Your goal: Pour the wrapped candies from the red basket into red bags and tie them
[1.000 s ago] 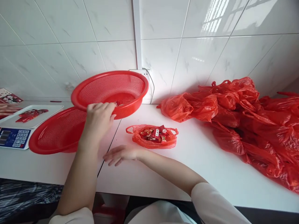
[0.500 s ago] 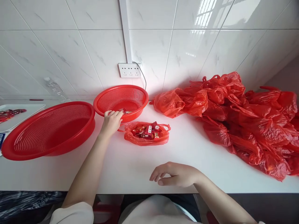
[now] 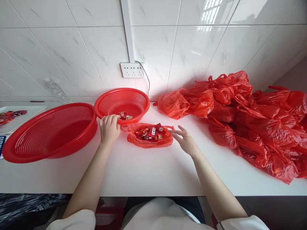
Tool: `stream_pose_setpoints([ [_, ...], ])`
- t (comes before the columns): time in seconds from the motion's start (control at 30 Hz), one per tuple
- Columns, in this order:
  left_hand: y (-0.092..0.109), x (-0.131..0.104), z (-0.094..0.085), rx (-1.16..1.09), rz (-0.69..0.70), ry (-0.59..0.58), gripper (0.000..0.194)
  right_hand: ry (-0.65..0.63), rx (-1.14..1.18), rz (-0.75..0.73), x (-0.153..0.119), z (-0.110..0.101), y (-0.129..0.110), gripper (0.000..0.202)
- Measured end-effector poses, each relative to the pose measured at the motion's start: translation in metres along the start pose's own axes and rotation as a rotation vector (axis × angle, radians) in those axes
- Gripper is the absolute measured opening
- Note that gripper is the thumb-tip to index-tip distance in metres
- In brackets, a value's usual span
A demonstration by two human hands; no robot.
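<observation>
A red plastic bag [image 3: 150, 143] lies open on the white table, with several small red packets [image 3: 151, 131] inside. My left hand [image 3: 109, 128] is at the front rim of the smaller red basket [image 3: 124, 91], its fingers curled over the edge; what they hold, if anything, is hidden. A few packets [image 3: 125, 116] lie in that basket. At the bag's right handle is my right hand [image 3: 185, 139], its fingers spread and the tips touching or nearly touching the handle.
To the left stands a larger red basket [image 3: 92, 140], beside a white tray [image 3: 35, 111] with red packets. A clear bottle [image 3: 57, 91] lies behind it. Many filled red bags [image 3: 240, 111] are piled at the right. A socket strip [image 3: 131, 70] is on the wall.
My right hand has moved up and forward from near the table's front to the bag's right handle. My left hand has shifted slightly left and back from the packets in the smaller basket.
</observation>
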State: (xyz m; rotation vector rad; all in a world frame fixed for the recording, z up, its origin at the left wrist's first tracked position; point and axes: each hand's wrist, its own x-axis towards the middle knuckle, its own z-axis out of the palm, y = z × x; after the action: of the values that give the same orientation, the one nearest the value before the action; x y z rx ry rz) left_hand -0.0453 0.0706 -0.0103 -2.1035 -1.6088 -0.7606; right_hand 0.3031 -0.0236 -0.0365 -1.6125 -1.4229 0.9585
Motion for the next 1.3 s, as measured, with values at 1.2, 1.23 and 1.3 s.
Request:
stream_pose_setpoints([
  [1.2, 0.149, 0.064, -0.065, -1.455, -0.311, -0.712, 0.039, -0.154, 0.269, -0.790, 0.032, -0.019, -0.104, 0.025],
  [1.23, 0.149, 0.064, -0.066, -1.441, -0.302, -0.708, 0.038, -0.168, 0.289, -0.771, 0.034, -0.018, -0.101, 0.026],
  [1.3, 0.149, 0.064, -0.066, -1.422, -0.290, -0.716, 0.036, -0.160, 0.297, -0.738, 0.037, -0.016, -0.097, 0.027],
])
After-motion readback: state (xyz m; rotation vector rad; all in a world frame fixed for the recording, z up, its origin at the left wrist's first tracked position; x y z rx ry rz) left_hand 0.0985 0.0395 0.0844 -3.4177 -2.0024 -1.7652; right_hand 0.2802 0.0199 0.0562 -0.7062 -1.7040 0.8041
